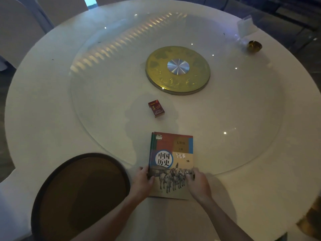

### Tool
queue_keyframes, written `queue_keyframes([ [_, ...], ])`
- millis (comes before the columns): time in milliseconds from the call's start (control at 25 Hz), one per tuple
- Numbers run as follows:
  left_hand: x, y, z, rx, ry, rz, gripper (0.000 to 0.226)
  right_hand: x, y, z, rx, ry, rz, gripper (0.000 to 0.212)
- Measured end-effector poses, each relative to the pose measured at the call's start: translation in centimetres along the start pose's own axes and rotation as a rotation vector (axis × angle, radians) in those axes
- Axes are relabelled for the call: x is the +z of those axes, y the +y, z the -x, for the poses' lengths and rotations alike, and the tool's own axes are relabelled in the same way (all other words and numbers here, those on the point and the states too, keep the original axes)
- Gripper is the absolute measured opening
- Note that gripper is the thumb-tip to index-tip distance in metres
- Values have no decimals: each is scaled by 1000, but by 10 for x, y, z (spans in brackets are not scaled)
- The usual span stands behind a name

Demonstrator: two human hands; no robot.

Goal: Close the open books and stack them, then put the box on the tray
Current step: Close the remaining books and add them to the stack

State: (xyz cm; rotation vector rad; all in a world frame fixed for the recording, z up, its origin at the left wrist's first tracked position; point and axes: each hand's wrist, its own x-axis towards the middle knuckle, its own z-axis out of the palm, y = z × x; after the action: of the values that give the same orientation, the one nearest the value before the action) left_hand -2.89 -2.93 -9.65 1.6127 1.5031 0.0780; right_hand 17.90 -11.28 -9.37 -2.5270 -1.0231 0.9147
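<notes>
Closed books (pixel 171 153) lie stacked at the near middle of the round white table; the top cover shows horses and Chinese characters, and another book's edge peeks out on the left. My left hand (pixel 143 180) grips the stack's lower left edge. My right hand (pixel 197 182) holds its lower right edge, fingers on the cover. A small red box (pixel 156 108) lies flat on the glass turntable beyond the books. The dark round tray (pixel 52 181) sits to the left of the books, with nothing on it.
A glass turntable (pixel 243 110) covers the table's middle, with a gold disc (pixel 178 70) at its centre. At the far right stand a clear card holder (pixel 245 26) and a small amber dish (pixel 254 46). White chairs (pixel 17 23) ring the table.
</notes>
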Motion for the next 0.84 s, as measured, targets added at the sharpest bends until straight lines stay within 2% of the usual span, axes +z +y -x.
queue_keyframes([
  [160,1,2,-12,-154,8,238,25,6,-6,-1,80,50,-194,17],
  [240,3,9,-10,-218,38,344,21,14,-9,-1,189,58,-285,20],
  [400,7,12,-13,-292,65,399,23,15,-13,-8,367,72,-385,17],
  [600,7,28,-26,-335,65,382,26,-2,-13,-25,358,22,-424,23],
  [840,-3,72,-69,-231,95,330,34,-32,-30,-78,280,65,-343,28],
])
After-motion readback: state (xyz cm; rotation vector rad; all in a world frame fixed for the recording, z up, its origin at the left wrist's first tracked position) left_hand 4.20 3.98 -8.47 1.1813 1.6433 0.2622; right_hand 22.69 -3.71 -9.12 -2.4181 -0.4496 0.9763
